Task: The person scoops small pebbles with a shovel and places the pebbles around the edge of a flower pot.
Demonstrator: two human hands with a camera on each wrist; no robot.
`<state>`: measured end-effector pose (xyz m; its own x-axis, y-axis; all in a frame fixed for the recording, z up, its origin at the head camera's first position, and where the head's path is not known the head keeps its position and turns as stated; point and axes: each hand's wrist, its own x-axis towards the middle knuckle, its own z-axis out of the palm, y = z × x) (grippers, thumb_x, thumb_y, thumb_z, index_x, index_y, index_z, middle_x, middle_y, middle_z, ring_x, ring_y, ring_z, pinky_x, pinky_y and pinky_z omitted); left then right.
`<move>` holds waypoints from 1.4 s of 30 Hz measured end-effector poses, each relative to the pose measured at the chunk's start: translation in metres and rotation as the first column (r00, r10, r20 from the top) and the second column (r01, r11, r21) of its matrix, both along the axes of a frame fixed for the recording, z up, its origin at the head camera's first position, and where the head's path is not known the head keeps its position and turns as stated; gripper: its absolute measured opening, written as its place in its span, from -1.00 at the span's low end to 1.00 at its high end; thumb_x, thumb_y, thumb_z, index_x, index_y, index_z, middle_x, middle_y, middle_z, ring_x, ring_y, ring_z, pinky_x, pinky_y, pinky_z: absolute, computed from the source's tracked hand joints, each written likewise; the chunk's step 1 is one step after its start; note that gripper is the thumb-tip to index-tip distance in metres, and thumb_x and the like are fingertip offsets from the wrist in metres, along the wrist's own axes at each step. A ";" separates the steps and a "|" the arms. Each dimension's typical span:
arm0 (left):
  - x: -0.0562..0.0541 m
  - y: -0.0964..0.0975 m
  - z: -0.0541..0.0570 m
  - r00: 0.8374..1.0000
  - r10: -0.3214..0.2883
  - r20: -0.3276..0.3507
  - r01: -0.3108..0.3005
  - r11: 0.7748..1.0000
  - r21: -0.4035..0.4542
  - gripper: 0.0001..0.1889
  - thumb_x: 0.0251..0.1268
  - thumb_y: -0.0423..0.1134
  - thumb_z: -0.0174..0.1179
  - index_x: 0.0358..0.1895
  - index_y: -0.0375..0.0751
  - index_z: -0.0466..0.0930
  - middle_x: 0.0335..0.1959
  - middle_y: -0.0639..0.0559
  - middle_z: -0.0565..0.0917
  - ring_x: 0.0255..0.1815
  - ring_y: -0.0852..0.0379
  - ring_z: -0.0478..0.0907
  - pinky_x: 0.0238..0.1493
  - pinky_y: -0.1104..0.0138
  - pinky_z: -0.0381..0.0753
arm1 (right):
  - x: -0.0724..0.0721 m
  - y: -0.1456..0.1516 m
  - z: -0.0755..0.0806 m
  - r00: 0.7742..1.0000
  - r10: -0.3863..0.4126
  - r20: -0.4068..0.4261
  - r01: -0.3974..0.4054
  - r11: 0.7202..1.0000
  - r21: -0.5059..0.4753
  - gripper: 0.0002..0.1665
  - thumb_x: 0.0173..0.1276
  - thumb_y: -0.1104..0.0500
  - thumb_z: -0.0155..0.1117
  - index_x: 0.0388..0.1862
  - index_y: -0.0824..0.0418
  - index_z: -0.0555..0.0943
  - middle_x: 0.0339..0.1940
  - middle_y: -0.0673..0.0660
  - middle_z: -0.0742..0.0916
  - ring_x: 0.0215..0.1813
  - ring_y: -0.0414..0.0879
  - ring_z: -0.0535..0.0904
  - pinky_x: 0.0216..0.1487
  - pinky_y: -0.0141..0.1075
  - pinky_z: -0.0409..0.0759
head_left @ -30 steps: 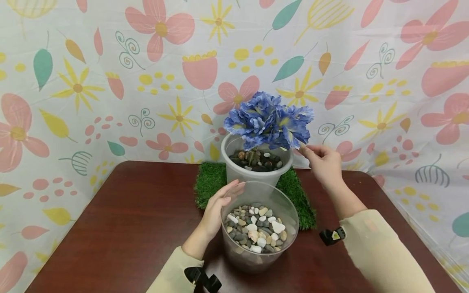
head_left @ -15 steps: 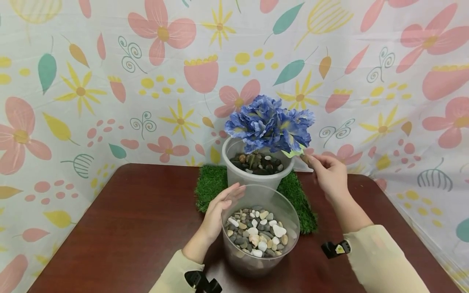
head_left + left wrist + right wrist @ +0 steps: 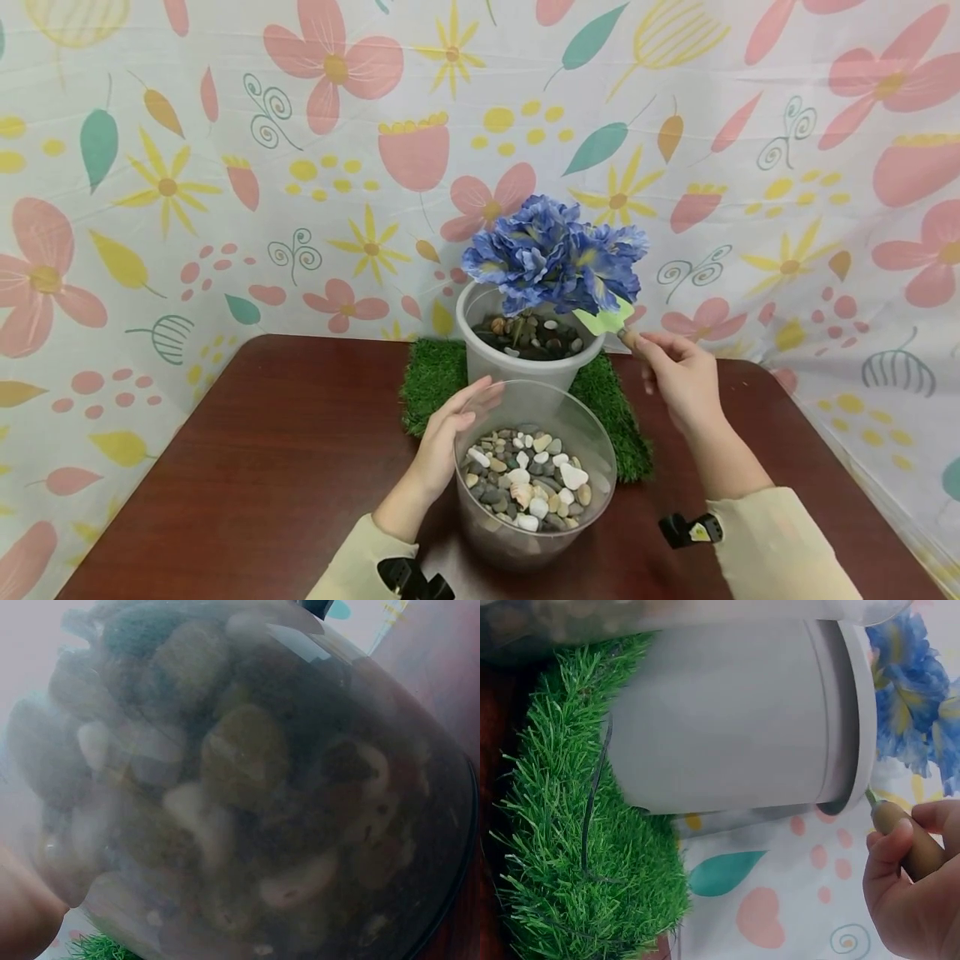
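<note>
In the head view my right hand grips the wooden handle of a small trowel. Its light green blade lies over the right rim of a white flowerpot, just under blue artificial flowers. Dark soil with scattered pebbles shows inside the pot. The right wrist view shows fingers and thumb round the trowel handle. In front of the pot stands a clear plastic bucket holding many pebbles and a seashell. My left hand rests with extended fingers against the bucket's left side.
Beneath the pot lies a square of artificial turf. Both containers are on a dark brown wooden table. A flower-printed cloth hangs behind and along the sides of the table.
My right hand has drawn back slightly to the right and down, bringing the trowel's green blade out from behind the flowers. The left hand has stayed against the bucket.
</note>
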<state>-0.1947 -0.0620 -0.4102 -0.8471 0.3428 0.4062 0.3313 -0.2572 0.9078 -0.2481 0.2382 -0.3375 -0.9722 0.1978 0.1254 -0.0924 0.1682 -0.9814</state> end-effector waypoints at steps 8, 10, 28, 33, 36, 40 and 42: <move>0.000 0.000 0.000 1.000 0.004 -0.016 -0.004 1.000 0.006 -0.43 0.36 -0.30 -0.34 0.41 -0.48 0.06 0.35 -0.43 0.29 0.36 -0.30 0.27 0.38 -0.16 0.15 | 0.010 0.003 -0.009 1.000 0.026 0.010 -0.026 0.998 -0.051 -0.44 0.22 -0.01 0.32 0.12 0.27 0.55 -0.48 -0.15 0.69 -0.56 -0.26 0.55 -0.59 -0.39 0.56; 0.000 0.000 0.000 1.000 0.005 -0.021 -0.005 1.000 0.005 -0.43 0.37 -0.30 -0.34 0.41 -0.49 0.06 0.34 -0.44 0.29 0.35 -0.27 0.29 0.38 -0.14 0.17 | 0.012 0.002 -0.013 0.999 0.029 -0.026 -0.031 0.993 -0.113 -0.50 0.24 0.06 0.31 0.11 0.28 0.56 -0.46 -0.15 0.73 -0.51 -0.28 0.59 -0.61 -0.41 0.57; -0.001 0.001 -0.003 0.999 -0.006 -0.032 0.006 1.000 0.003 -0.42 0.37 -0.30 -0.34 0.41 -0.53 0.03 0.35 -0.46 0.26 0.35 -0.28 0.28 0.40 -0.07 0.18 | 0.031 -0.012 -0.028 0.987 -0.144 -0.073 0.086 0.851 -0.517 -0.59 0.14 0.26 0.38 0.00 0.34 0.61 -0.42 0.06 0.79 -0.51 -0.16 0.71 -0.58 -0.35 0.65; -0.002 0.002 -0.004 0.999 -0.013 -0.051 0.014 1.000 0.017 -0.42 0.36 -0.31 -0.34 0.40 -0.56 0.02 0.34 -0.49 0.24 0.35 -0.22 0.31 0.40 -0.04 0.20 | 0.033 -0.009 -0.026 0.970 -0.193 -0.149 0.067 0.798 -0.598 -0.69 0.16 0.36 0.32 -0.09 0.41 0.61 -0.39 0.14 0.79 -0.47 -0.08 0.74 -0.59 -0.30 0.65; -0.002 0.001 -0.004 0.998 -0.007 -0.062 0.008 1.000 0.013 -0.42 0.35 -0.32 -0.34 0.40 -0.56 0.02 0.34 -0.50 0.24 0.35 -0.18 0.33 0.39 -0.08 0.19 | 0.033 -0.008 -0.024 0.966 -0.193 -0.174 0.046 0.785 -0.618 -0.75 0.17 0.37 0.31 -0.14 0.38 0.61 -0.41 0.16 0.79 -0.44 -0.05 0.75 -0.58 -0.29 0.66; -0.002 0.002 -0.004 0.998 0.002 -0.055 -0.002 1.000 -0.001 -0.42 0.36 -0.31 -0.33 0.40 -0.54 0.03 0.35 -0.48 0.25 0.35 -0.21 0.31 0.39 -0.12 0.17 | 0.036 -0.005 -0.022 0.966 -0.177 -0.188 0.021 0.779 -0.627 -0.80 0.20 0.36 0.28 -0.17 0.35 0.62 -0.43 0.16 0.79 -0.41 -0.04 0.75 -0.57 -0.27 0.66; -0.001 0.002 -0.004 0.999 0.006 -0.051 -0.006 1.000 -0.004 -0.42 0.35 -0.30 -0.33 0.40 -0.53 0.04 0.35 -0.47 0.25 0.35 -0.24 0.30 0.38 -0.15 0.15 | 0.039 -0.003 -0.022 0.966 -0.163 -0.202 -0.004 0.768 -0.641 -0.81 0.22 0.38 0.26 -0.17 0.37 0.60 -0.45 0.17 0.79 -0.41 -0.02 0.75 -0.57 -0.27 0.66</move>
<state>-0.1961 -0.0599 -0.4144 -0.8274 0.3395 0.4474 0.3784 -0.2517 0.8908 -0.2093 0.2353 -0.3594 -0.9072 0.3882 0.1624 -0.3447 -0.4640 -0.8160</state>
